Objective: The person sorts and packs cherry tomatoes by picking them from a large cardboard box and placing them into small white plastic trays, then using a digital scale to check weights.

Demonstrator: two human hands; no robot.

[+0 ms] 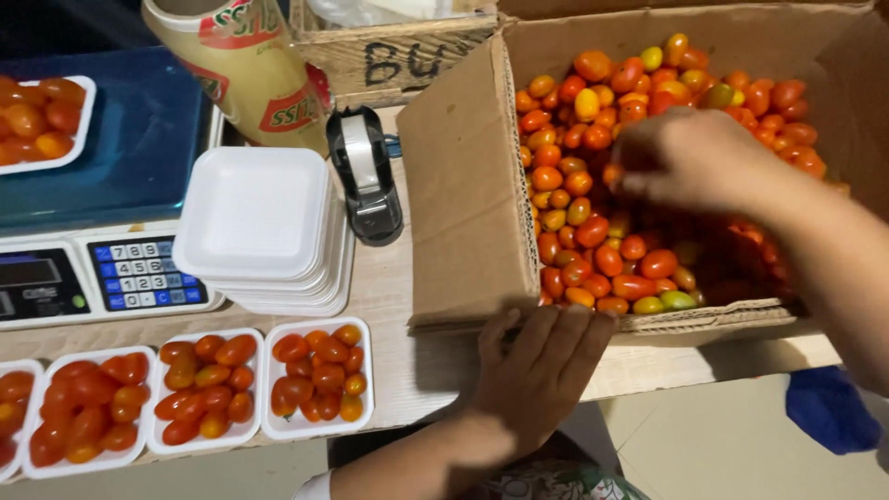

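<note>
- Pale wooden table (398, 278) — tiled floor (722, 444) near right.
- Left hand (537, 370) flat, fingers spread, on cardboard box (463, 185) rim.
- Right hand (690, 157) curled among cherry tomatoes (602, 250) — grip perhaps closed, blurred.

Under the right hand (690, 159), cherry tomatoes (593, 231) are seen in red, orange, yellow and a few in green, inside a plain brown cardboard box (463, 185). Left of the left hand (537, 366), white foam trays (318, 380) are filled with red and orange tomatoes. Farther left, a white tray stack (255, 218), a black-and-white tape dispenser (363, 171) and a blue-topped scale (120, 148) with blue keys are shown on the pale wooden surface (417, 366).
</note>
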